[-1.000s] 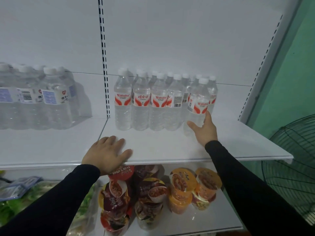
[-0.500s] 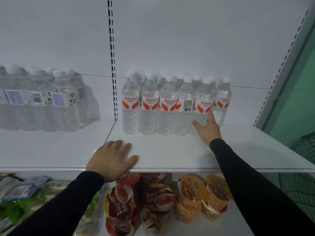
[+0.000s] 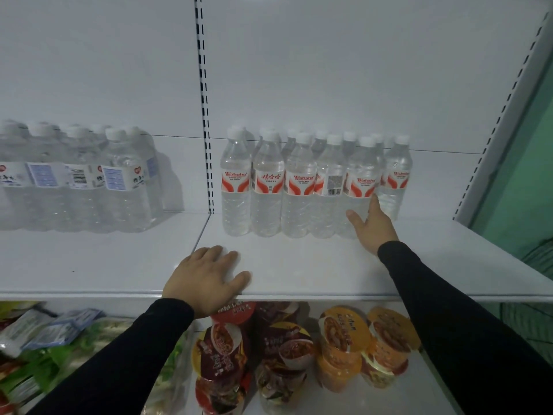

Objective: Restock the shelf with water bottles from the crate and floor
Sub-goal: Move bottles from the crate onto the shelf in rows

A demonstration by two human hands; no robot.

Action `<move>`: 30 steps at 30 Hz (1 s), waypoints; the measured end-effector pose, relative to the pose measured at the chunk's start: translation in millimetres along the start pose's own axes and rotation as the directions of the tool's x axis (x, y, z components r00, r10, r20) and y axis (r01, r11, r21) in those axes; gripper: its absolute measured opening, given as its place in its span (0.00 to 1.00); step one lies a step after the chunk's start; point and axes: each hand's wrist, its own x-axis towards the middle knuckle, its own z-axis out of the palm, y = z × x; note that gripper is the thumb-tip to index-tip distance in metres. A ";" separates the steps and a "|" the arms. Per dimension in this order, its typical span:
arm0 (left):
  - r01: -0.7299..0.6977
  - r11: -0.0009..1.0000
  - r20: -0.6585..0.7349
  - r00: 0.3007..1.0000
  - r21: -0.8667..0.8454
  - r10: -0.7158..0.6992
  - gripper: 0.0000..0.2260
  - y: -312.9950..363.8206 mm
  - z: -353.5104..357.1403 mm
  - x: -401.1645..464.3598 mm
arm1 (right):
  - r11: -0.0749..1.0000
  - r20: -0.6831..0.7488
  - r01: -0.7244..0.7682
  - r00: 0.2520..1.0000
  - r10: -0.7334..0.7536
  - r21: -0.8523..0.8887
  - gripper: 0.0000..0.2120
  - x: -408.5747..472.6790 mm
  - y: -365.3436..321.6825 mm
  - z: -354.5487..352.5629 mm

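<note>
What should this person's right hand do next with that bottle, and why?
Probably let go and draw back. The right hand rests open against the front-row bottle, which already stands upright in line with its neighbours on the shelf, while the left hand lies flat there.

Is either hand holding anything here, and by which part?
Nothing is gripped. The left hand lies flat on the shelf edge; the right hand rests open against the lower body of a front-row bottle.

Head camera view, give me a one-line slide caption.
Right hand steadies a red-labelled water bottle in the shelf row; left hand rests on the shelf edge.
</note>
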 end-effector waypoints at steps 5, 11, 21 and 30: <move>0.002 1.000 0.008 1.000 0.005 -0.002 0.34 -4.7 4.7 1.9 | 0.995 0.083 -0.075 0.993 0.080 -0.064 0.40 -11.7 -8.1 -8.2; 0.006 1.000 0.021 1.000 0.004 -0.006 0.38 -0.7 -1.3 -2.5 | 0.995 0.097 -0.035 0.994 0.045 -0.097 0.30 -63.5 2.9 -14.4; -0.089 0.987 -0.087 0.993 -0.137 0.077 0.32 4.7 -9.8 -15.0 | 0.960 -0.022 0.213 0.975 -0.221 -0.184 0.21 -174.9 -14.2 -7.2; -0.299 0.867 -0.284 0.939 -0.397 0.194 0.21 24.5 46.5 -136.4 | 0.959 0.302 0.186 0.946 -0.116 -0.216 0.27 -310.2 51.6 59.5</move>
